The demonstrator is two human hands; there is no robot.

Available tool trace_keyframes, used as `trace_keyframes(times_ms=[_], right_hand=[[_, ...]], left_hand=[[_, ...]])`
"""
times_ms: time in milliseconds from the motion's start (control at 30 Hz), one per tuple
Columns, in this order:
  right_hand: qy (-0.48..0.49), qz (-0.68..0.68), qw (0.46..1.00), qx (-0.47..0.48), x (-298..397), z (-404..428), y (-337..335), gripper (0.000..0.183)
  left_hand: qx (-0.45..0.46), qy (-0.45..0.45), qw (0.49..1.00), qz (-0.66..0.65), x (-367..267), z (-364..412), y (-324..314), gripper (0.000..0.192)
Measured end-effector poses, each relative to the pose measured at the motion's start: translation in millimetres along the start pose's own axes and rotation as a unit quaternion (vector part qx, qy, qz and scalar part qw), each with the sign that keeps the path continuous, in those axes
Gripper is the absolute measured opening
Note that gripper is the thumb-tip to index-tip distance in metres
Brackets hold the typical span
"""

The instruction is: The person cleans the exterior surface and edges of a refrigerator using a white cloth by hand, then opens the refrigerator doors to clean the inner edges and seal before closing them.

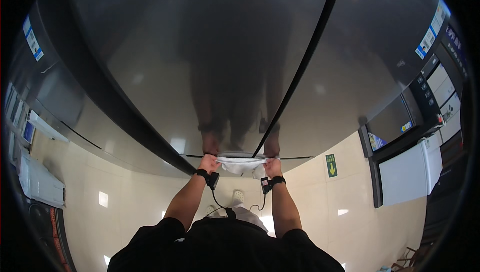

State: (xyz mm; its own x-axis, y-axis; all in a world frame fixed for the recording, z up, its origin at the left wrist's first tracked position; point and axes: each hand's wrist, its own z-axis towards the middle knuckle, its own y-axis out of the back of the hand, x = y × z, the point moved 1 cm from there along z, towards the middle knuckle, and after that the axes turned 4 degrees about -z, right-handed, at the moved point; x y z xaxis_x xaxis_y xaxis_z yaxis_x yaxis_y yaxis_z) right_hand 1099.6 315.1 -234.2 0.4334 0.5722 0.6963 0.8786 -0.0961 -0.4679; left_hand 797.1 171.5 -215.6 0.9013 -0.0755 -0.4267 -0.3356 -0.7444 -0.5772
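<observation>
A white cloth (242, 165) is stretched between my two hands, low in front of a glossy dark refrigerator door (225, 66). My left hand (209, 163) pinches its left end, and my right hand (272, 166) grips the right end. The cloth's upper edge runs nearly straight, while its lower part hangs loose in folds. Both hands are close to the lower edge of the door, where its surface mirrors my arms and body. Whether the cloth touches the door, I cannot tell. Each wrist wears a black strap with a small cabled device.
Dark gaps separate this door from the neighbouring panels. On the right stand a white appliance (405, 174) and a dark display frame; a green floor sign (331, 165) lies nearer. White appliances (41, 176) line the left. My light clogs (238, 196) stand on beige tiles (131, 204).
</observation>
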Motion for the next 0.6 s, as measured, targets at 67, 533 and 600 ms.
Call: trace_keyframes(times_ms=[67,533,600], right_hand=[[0.007,-0.013,1.0,0.008,-3,-9,3,0.004],[0.068,-0.031,0.994,0.075,-37,-164,44,0.038],[0.086,0.001,0.992,0.092,-49,-176,54,0.038]], left_hand=[[0.017,0.004,1.0,-0.003,0,5,4,0.011],[0.103,0.1,0.989,-0.026,28,20,12,0.025],[0.168,0.13,0.974,-0.075,26,12,-2,0.028]])
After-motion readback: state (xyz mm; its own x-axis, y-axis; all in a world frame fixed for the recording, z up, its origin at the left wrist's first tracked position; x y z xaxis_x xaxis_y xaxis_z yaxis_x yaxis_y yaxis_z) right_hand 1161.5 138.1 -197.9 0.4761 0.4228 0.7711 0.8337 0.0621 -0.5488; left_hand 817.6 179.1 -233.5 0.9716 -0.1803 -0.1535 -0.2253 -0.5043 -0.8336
